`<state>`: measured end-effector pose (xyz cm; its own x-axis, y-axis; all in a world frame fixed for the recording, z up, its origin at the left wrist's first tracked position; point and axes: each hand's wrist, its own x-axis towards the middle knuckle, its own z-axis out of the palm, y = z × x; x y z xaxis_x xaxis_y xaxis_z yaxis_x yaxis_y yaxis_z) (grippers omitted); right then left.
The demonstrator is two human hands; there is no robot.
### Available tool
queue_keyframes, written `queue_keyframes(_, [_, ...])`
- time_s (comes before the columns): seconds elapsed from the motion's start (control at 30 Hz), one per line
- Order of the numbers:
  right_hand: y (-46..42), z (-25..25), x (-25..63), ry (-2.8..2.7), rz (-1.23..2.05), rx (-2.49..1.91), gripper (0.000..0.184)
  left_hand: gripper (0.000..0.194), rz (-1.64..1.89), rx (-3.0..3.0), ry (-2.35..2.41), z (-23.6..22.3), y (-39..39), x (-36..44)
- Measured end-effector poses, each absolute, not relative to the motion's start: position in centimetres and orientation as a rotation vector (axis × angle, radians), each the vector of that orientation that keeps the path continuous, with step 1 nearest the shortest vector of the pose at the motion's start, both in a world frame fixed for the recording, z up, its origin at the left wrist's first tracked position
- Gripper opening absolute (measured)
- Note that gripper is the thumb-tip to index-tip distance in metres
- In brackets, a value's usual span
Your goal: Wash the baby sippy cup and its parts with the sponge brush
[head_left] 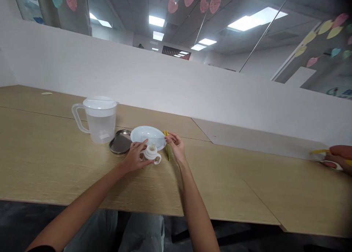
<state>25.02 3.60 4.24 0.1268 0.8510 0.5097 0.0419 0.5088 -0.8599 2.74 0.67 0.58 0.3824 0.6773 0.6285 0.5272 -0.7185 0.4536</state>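
Observation:
My left hand (135,156) is closed around a small baby bottle (151,153) with a white collar, side handles and a clear teat on top. The bottle's lower body is hard to make out. My right hand (176,145) pinches the end of a thin, wire-like piece (158,138) that reaches left over the bowl; its exact kind is unclear. Just behind both hands is a white oval bowl (141,131). Beside my right fingertips lies a slim item with a yellow top and green stem (168,151), partly hidden by the hand.
A translucent lidded pitcher (101,123) stands at the left, next to a round metal tray (120,144). A small pale piece (46,93) lies at the far left of the wooden table (55,153). At the right edge, another person's hand (337,160) is near blurred red and yellow items.

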Motion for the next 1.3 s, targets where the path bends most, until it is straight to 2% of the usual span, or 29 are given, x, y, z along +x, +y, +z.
queue_keyframes(0.1, [2.6, 4.4, 23.6, -1.532, 0.822, -0.801, 0.049, 0.093, 1.233, 2.445, 1.079, 0.6, 0.7, 2.8])
queue_keyframes(0.2, [1.3, 4.5, 21.9, -1.751, 0.874, -0.801, 0.060, 0.091, 1.236, 2.444, 1.071, 0.7, 0.6, 2.7])
queue_keyframes(0.47, [0.5, 5.2, 21.9, -1.756, 1.091, -0.797, 0.074, 0.086, 1.246, 2.469, 1.054, 0.8, 0.5, 2.8])
queue_keyframes(0.8, [0.2, 5.7, 22.9, -1.510, 1.269, -0.665, 0.071, 0.084, 1.244, 2.480, 1.039, 0.9, 0.4, 2.8])
queue_keyframes(1.3, [1.1, 6.1, 24.1, -1.011, 1.150, -0.426, 0.047, 0.086, 1.265, 2.470, 1.024, 0.6, 0.5, 2.9])
